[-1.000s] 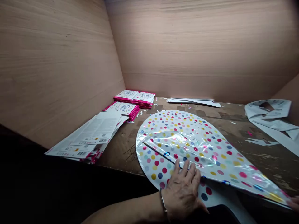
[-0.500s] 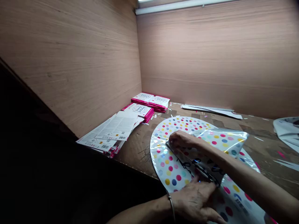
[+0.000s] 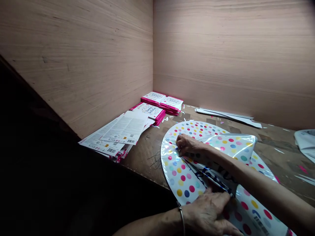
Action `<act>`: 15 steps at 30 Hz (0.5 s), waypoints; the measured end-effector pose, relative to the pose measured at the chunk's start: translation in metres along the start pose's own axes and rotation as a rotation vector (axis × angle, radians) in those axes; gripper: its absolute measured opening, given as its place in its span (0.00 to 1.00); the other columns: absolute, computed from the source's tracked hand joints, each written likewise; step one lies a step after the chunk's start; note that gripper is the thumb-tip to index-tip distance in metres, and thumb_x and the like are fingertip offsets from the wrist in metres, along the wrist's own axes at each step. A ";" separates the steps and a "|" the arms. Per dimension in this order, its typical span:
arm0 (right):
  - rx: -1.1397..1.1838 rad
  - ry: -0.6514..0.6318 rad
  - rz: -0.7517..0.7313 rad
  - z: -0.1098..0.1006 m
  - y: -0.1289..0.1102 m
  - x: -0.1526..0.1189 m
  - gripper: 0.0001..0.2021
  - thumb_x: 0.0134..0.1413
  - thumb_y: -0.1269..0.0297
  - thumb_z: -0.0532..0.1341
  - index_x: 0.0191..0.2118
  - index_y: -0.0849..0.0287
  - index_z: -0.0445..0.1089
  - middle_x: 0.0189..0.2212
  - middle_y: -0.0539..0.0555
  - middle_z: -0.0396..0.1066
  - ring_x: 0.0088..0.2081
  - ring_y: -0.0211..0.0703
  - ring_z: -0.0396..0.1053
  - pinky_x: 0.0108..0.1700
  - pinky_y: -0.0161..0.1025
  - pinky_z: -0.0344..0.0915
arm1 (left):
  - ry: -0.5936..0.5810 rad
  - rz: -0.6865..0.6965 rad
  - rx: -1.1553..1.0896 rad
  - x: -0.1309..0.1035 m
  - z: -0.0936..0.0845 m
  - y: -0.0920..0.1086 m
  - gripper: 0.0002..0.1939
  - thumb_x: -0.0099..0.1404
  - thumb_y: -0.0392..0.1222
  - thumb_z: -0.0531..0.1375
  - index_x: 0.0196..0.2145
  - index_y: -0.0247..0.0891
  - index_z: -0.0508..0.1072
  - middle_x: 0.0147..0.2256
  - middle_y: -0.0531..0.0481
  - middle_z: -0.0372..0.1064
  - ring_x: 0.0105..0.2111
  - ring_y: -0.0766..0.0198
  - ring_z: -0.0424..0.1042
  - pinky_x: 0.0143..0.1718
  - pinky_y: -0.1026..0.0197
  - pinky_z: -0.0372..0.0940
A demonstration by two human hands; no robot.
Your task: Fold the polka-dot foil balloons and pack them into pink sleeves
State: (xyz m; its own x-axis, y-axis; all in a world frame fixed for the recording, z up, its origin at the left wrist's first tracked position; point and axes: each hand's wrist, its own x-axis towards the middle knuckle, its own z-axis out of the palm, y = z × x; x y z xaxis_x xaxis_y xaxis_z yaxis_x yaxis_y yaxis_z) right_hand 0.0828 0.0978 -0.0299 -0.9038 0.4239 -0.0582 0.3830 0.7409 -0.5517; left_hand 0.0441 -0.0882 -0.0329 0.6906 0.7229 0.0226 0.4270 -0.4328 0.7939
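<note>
A flat foil balloon [image 3: 180, 172] with coloured dots and dark lettering lies on the brown worktop, partly folded over itself. My right hand [image 3: 188, 144] reaches across it from the right, fingers curled closed on the end of a fold near the balloon's left side. Below, my left hand [image 3: 209, 209], with a bracelet at the wrist, lies on the foil with fingers stretched out, close to the fold's lower end. A raised flap of the balloon stands behind my right forearm, which hides part of the lettering.
Stacks of pink-edged printed packets [image 3: 150, 111] stand in the corner. Loose printed sheets [image 3: 120, 131] fan out toward the front edge. White strips [image 3: 228, 117] lie along the back wooden wall [image 3: 221, 59]. White material [image 3: 306, 142] lies at right, among paper scraps.
The view has tilted down slightly. The foil along the fold has shifted a little, showing more of the lettering. Both hands keep nearly the same places on the balloon.
</note>
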 end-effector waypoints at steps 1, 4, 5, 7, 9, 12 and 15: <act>-0.004 0.005 -0.009 0.001 0.000 -0.001 0.08 0.34 0.66 0.67 0.20 0.61 0.68 0.29 0.50 0.68 0.35 0.40 0.64 0.38 0.34 0.59 | 0.004 0.007 0.008 0.000 0.001 -0.001 0.27 0.58 0.57 0.58 0.47 0.34 0.61 0.43 0.45 0.66 0.45 0.56 0.65 0.47 0.60 0.59; -0.017 0.052 0.014 -0.007 0.001 -0.006 0.05 0.39 0.69 0.63 0.20 0.61 0.66 0.22 0.47 0.67 0.25 0.34 0.62 0.30 0.31 0.59 | 0.030 0.038 0.047 -0.001 0.005 -0.002 0.26 0.59 0.56 0.58 0.47 0.34 0.61 0.43 0.45 0.67 0.46 0.57 0.65 0.50 0.59 0.57; -0.023 0.089 0.032 -0.016 0.001 -0.010 0.05 0.41 0.70 0.61 0.20 0.60 0.65 0.19 0.46 0.65 0.22 0.33 0.61 0.27 0.31 0.58 | 0.047 0.054 0.073 -0.002 0.005 -0.002 0.27 0.58 0.56 0.58 0.47 0.34 0.61 0.43 0.45 0.67 0.46 0.58 0.65 0.52 0.59 0.56; -0.035 0.194 0.070 -0.045 -0.006 -0.024 0.06 0.45 0.70 0.58 0.21 0.60 0.64 0.16 0.45 0.64 0.20 0.32 0.59 0.24 0.30 0.56 | 0.116 0.060 0.173 -0.004 0.000 -0.003 0.30 0.57 0.57 0.59 0.49 0.32 0.61 0.45 0.42 0.66 0.49 0.56 0.63 0.56 0.56 0.51; -0.062 0.392 0.085 -0.085 -0.022 -0.048 0.05 0.47 0.69 0.57 0.23 0.60 0.63 0.18 0.46 0.66 0.21 0.33 0.61 0.25 0.31 0.57 | 0.209 0.051 0.347 -0.005 -0.016 -0.003 0.35 0.57 0.56 0.60 0.52 0.27 0.58 0.48 0.37 0.64 0.52 0.53 0.61 0.59 0.54 0.47; -0.177 0.990 0.005 -0.132 -0.056 -0.105 0.07 0.45 0.65 0.63 0.24 0.60 0.65 0.24 0.49 0.69 0.26 0.35 0.65 0.29 0.33 0.61 | 0.265 0.074 0.718 -0.008 -0.059 -0.003 0.32 0.62 0.47 0.57 0.56 0.24 0.53 0.49 0.33 0.63 0.53 0.51 0.60 0.59 0.49 0.47; -0.471 1.230 0.078 -0.123 -0.085 -0.165 0.05 0.47 0.64 0.63 0.30 0.57 0.69 0.26 0.49 0.70 0.28 0.36 0.68 0.29 0.32 0.63 | 0.272 0.087 1.052 -0.014 -0.104 -0.008 0.20 0.65 0.32 0.50 0.55 0.28 0.55 0.49 0.35 0.64 0.51 0.54 0.62 0.56 0.45 0.49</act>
State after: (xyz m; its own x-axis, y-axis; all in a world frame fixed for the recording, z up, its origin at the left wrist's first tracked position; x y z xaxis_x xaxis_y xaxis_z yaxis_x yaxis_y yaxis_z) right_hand 0.2227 0.0287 0.1290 -0.2098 0.4822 0.8506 0.6813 0.6960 -0.2265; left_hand -0.0292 -0.0387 0.0234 0.6455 0.7067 0.2898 0.7582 -0.6388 -0.1310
